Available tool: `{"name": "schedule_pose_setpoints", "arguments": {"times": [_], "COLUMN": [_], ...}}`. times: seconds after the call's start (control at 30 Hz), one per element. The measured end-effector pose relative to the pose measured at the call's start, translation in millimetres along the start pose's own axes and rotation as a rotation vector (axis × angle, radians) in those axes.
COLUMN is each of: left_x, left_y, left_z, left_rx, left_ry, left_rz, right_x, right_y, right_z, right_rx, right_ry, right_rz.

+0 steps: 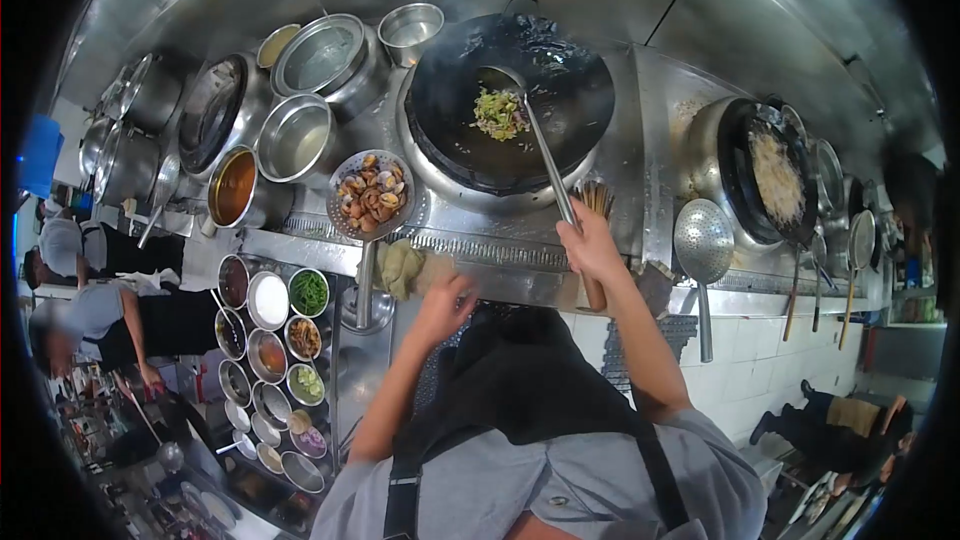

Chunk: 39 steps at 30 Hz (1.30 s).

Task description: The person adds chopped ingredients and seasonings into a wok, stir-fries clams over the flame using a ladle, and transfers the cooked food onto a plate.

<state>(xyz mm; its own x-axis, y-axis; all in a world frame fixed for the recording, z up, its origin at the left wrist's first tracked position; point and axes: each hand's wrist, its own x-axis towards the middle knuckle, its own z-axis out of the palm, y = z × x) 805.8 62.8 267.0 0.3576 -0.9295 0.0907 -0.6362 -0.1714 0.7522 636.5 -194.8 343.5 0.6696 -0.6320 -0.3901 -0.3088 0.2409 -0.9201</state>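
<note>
We note the right hand (590, 248), nearer, closed around the ladle (545, 150), its handle slanting forward-left to chopped food (499, 114) in the wok (575, 115); left hand (441, 308) blurred beside a cloth (401, 268), grip unclear to us.

No readable lettering, labels, brands, numbers or signs; nothing legible anywhere in head view.
</note>
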Motion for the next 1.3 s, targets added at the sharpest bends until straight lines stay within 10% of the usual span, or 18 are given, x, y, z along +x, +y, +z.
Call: {"name": "schedule_pose_setpoints", "arguments": {"times": [0.13,0.27,0.6,0.77,0.87,1.0,1.13,1.23,1.3], "left_x": [-73,-102,-84,-65,-65,-54,-29,-15,-13], "left_y": [-12,-28,-29,-14,-23,-63,-88,-100,-114], "left_z": [-18,-18,-51,-54,-39,-13,-7,-1,6], "left_rx": [-0.096,-0.079,-0.149,-0.096,-0.027,0.402,0.576,0.675,0.745], "left_ry": [-0.124,-0.048,0.198,0.163,0.200,0.357,0.292,0.147,0.137], "left_rz": [-0.336,-0.388,-0.444,-0.360,-0.435,-0.443,-0.436,-0.570,-0.601], "right_x": [35,56,-3,46,95,41,111,112,85], "right_y": [21,17,-4,14,87,1,44,5,-7], "right_z": [-21,1,-33,-41,-39,-48,-52,-41,-43], "right_rx": [0.143,-0.107,-0.158,-0.511,-0.820,0.003,-0.578,-0.357,-0.531], "right_ry": [-0.114,0.134,-0.178,0.308,0.691,-0.008,0.347,0.116,0.037], "right_rz": [0.064,-0.032,0.041,-0.177,-0.796,0.035,-0.491,0.017,-0.128]}}
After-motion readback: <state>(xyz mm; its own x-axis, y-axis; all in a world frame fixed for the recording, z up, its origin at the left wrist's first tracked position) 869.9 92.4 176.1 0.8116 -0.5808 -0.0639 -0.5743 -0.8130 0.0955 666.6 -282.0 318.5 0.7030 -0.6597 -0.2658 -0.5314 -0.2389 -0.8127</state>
